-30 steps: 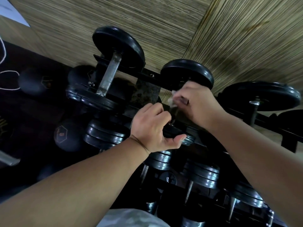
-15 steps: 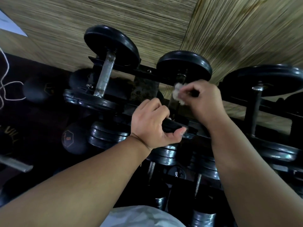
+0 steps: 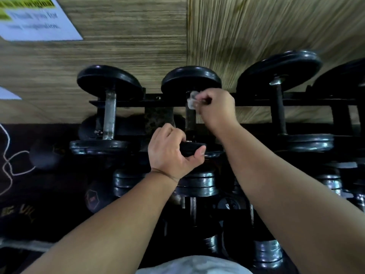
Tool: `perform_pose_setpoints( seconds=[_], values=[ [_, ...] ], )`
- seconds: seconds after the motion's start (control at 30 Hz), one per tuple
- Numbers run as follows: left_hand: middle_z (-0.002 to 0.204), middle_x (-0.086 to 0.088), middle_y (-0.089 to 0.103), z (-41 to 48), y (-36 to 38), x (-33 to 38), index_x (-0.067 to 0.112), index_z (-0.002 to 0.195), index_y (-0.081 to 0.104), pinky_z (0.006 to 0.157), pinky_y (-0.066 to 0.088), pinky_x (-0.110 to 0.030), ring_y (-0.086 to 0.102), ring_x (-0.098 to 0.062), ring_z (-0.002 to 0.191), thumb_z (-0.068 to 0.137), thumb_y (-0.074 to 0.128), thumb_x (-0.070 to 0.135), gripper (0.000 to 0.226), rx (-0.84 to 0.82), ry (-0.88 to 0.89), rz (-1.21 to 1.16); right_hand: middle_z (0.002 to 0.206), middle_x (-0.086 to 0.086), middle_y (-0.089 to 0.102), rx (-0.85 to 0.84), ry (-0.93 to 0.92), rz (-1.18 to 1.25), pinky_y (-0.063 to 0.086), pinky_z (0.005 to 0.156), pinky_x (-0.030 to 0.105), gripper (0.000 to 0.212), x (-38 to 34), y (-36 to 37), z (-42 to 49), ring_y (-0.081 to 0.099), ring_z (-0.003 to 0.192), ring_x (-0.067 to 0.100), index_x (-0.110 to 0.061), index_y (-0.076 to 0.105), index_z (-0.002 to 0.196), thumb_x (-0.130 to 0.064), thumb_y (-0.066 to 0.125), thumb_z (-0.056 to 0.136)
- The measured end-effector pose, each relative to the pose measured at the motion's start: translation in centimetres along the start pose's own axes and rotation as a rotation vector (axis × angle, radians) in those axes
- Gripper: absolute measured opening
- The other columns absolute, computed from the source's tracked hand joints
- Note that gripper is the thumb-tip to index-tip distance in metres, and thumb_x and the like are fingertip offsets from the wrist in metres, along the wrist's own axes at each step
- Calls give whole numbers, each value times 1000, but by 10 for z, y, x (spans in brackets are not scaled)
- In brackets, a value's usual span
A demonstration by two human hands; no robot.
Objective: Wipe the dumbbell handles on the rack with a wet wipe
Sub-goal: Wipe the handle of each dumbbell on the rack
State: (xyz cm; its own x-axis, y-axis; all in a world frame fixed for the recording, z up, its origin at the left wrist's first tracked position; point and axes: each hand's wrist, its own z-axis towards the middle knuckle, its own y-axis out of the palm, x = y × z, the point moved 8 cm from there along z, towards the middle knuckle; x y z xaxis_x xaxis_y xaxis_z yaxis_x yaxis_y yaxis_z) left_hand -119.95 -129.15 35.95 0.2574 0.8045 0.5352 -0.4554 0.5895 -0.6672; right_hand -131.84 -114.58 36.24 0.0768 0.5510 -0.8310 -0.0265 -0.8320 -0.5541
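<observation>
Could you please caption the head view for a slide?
Right hand holds a wet wipe on a dumbbell handle; left hand grips its near plate.

Glossy black plates [image 3: 191,78] are seen, a dull worn metal handle [image 3: 109,115], matt wood-grain wall panels [image 3: 126,52], a white paper notice [image 3: 37,18].

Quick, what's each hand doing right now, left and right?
Left hand: grips the near plate of the middle dumbbell.
Right hand: pinches the wet wipe against that dumbbell's handle.

The right hand [image 3: 216,107] has slid the wet wipe [image 3: 192,99] up the handle [image 3: 190,120].
</observation>
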Motion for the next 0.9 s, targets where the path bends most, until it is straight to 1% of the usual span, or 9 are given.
perform_pose_setpoints(
  seconds=[0.03, 0.1, 0.23, 0.37, 0.47, 0.57, 0.67, 0.77, 0.9],
  values=[
    [76, -5, 54, 0, 0, 0, 7, 73, 59, 63, 36, -26, 52, -24, 67, 80, 63, 62, 56, -11, -1, 3, 107, -3, 69, 39, -26, -60, 39, 72, 1, 15, -5, 2, 4, 63, 94, 8, -19, 77, 99, -10, 73, 88],
    [77, -5, 53, 1, 0, 1, 7, 74, 59, 63, 34, -27, 51, -23, 68, 80, 62, 62, 56, -33, -9, 18, 110, -3, 65, 22, -59, -157, 36, 72, 5, 20, -11, 9, 4, 59, 94, 8, -20, 76, 103, -8, 70, 88],
    [79, -3, 51, 3, -2, 3, 9, 77, 56, 64, 34, -29, 48, -21, 71, 77, 61, 61, 52, -92, -55, 50, 95, -6, 73, -193, -72, -222, 48, 78, 18, 10, -9, 9, -17, 67, 90, 8, -19, 80, 96, -15, 76, 87],
    [84, 1, 46, 5, -3, 7, 13, 83, 53, 69, 33, -31, 46, -21, 79, 80, 53, 66, 52, -241, -110, 60, 92, -4, 77, -341, -9, -144, 53, 82, 16, 11, -4, 9, -39, 70, 88, 3, -12, 81, 92, -7, 79, 83],
    [94, 3, 49, 9, -2, 12, 15, 94, 58, 77, 36, -31, 51, -21, 91, 84, 49, 72, 59, -423, -117, 55, 80, -9, 72, -255, 26, -87, 52, 71, 8, 9, -6, -7, -47, 64, 69, -9, -10, 80, 92, -6, 78, 84],
    [107, 7, 52, 15, -10, 17, 23, 107, 58, 93, 43, -30, 51, -17, 109, 88, 60, 68, 49, -602, -128, 7, 91, -2, 76, -135, -7, -109, 57, 86, 29, 5, -12, -35, -58, 70, 89, 10, -16, 80, 91, -18, 77, 87],
    [106, 10, 56, 34, -43, 35, 31, 107, 56, 95, 51, -37, 54, -13, 104, 87, 63, 69, 44, -569, -49, -65, 100, -2, 76, -85, -11, -65, 57, 90, 34, 7, -20, -64, -73, 70, 97, 13, -18, 78, 92, -21, 77, 85],
    [110, 10, 58, 46, -73, 57, 28, 114, 61, 95, 51, -36, 56, -12, 107, 88, 69, 63, 45, -610, -4, -33, 103, -7, 76, -43, -30, -5, 61, 85, 36, 9, -25, -90, -99, 71, 92, 9, -21, 76, 88, -25, 82, 82],
    [112, 12, 61, 42, -108, 86, 29, 112, 66, 97, 51, -34, 58, -9, 108, 87, 72, 61, 41, -711, 45, -21, 84, -13, 74, 53, -25, 78, 56, 69, 18, 15, -29, -122, -147, 68, 76, -4, -21, 75, 91, -28, 84, 81]
  ],
)
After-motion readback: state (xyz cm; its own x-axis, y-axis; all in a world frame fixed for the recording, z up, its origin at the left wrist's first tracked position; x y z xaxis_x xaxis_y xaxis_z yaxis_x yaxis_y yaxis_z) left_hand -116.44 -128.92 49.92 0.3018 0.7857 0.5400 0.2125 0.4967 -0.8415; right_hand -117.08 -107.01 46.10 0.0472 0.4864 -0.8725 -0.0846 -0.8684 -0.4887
